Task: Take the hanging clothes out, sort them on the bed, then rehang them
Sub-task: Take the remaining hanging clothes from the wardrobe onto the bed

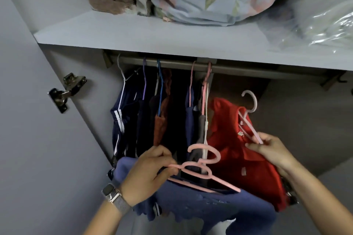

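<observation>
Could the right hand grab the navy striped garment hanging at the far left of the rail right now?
Probably not: the right hand pinches the red shirt's hanger, and the navy striped garment hangs at the rail's far end, past the left hand.

We see a red short-sleeved shirt [235, 139] on a pale pink plastic hanger [250, 120], hook up, pinched at the hanger's arm & off the rail. Left of that grip, a blue-purple knit top [200, 204] sags under a 2nd pink plastic hanger [202, 170], tilted, hook up, gripped at its left arm. Behind both grips, dark navy, rust & grey garments [152, 112] hang on the metal closet rail [177, 65].
</observation>
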The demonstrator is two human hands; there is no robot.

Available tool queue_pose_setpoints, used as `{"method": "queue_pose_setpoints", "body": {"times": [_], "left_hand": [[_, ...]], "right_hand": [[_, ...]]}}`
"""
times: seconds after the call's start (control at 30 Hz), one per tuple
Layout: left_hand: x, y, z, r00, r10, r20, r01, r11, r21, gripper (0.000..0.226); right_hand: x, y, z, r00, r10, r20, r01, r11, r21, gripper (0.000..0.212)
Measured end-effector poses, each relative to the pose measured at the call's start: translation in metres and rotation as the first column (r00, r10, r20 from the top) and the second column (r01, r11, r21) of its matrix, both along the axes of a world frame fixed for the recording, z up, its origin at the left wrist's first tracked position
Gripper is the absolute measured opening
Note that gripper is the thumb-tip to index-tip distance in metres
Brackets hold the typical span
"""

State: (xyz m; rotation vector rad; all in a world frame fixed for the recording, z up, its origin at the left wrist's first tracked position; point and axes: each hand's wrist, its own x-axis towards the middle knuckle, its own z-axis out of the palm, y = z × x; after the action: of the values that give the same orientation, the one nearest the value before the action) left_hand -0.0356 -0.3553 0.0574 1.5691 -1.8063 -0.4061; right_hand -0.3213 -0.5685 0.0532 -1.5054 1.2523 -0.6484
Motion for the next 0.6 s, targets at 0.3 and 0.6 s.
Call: {"method": "queue_pose_setpoints", "body": {"times": [0.3, 0.6], "left_hand": [[-0.045, -0.009, 0.001, 0.962, -0.266, -0.065, 0.269, 0.961, 0.058, 0.016], [-0.117, -0.004, 0.011, 0.904, -0.427, -0.034, 0.425, 0.904, -0.041, 0.023]], "right_hand": [[-0.058, 0.1, 0.013, 0.971, 0.236, -0.04, -0.238, 0.97, -0.057, 0.046], [-0.108, 0.173, 0.027, 0.913, 0.409, 0.004, -0.409, 0.912, 0.028, 0.062]]}}
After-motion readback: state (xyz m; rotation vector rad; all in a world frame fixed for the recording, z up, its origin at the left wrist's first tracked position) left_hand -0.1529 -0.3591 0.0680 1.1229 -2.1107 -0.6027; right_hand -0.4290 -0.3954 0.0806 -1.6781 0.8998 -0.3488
